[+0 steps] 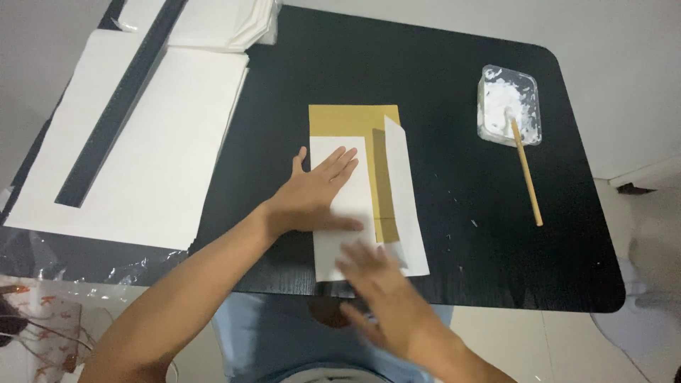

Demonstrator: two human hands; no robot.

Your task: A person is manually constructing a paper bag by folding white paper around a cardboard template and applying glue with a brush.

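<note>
A mustard-yellow card (352,119) lies on the black table (440,78) with two white paper strips on it. My left hand (316,195) presses flat, fingers spread, on the wider left strip (347,237). The narrower right strip (406,191) lies at a slight angle, its far end lifted a little. My right hand (386,294), blurred with fingers apart, hovers over the near ends of both strips at the table's front edge and holds nothing.
A clear tub of white paste (509,105) stands at the right, a wooden stick (526,170) leaning out of it. At the left lie large white sheets (163,163) with a long black ruler (113,113) across them. Crinkled clear plastic (64,266) sits at the front left.
</note>
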